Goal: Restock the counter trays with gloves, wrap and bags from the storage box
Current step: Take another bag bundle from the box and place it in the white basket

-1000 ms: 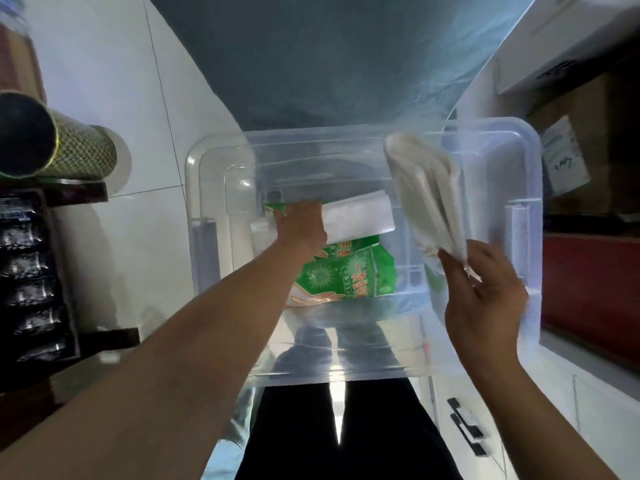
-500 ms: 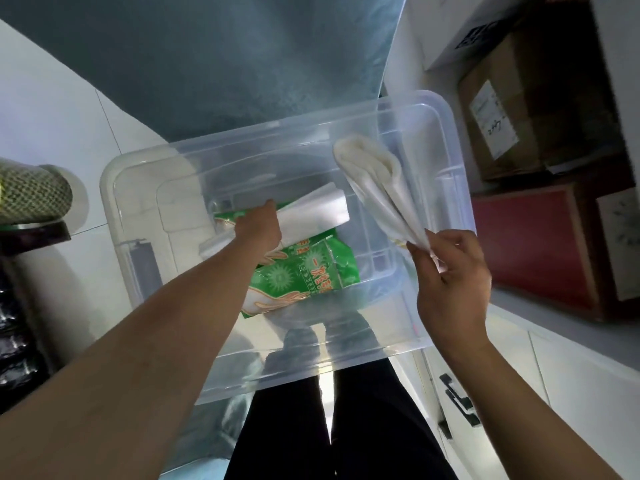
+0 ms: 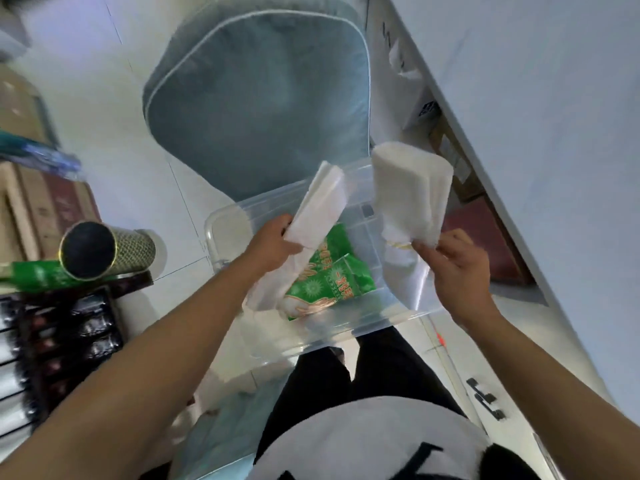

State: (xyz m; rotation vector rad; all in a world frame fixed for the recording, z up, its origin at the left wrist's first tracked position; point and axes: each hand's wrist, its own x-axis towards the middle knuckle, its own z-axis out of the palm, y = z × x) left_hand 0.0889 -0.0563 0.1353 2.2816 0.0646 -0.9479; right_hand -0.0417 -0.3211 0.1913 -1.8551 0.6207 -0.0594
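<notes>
**Both bundles lifted out of the box**

Half a second earlier the left hand (image 3: 273, 242) was down inside the clear storage box (image 3: 227, 220), closing on a flat white packet; by this moment it had raised that folded stack of plastic bags (image 3: 320, 206) up over the far rim, fingers and thumb curled round its lower end. The view had also tipped back, so that a grey-blue seat cushion (image 3: 263, 102) filled the upper frame.

The right hand (image 3: 457, 268) pinched the bottom of a thicker white wad of bags (image 3: 410, 199), holding it upright above the box's right side, with a loose clear flap hanging below the fingers. Gripping each bundle by one end probably kept the sheets together and left the stacks free to be carried off.

Green printed packets (image 3: 329, 282), likely the gloves, lay on the box floor between the two arms, not yet taken. The box sat on the pale tiled floor just ahead of the person's legs. A mesh-patterned tube (image 3: 107, 249) rested on dark shelving at the left. No counter trays were in view, so the bags had a way to travel.
</notes>
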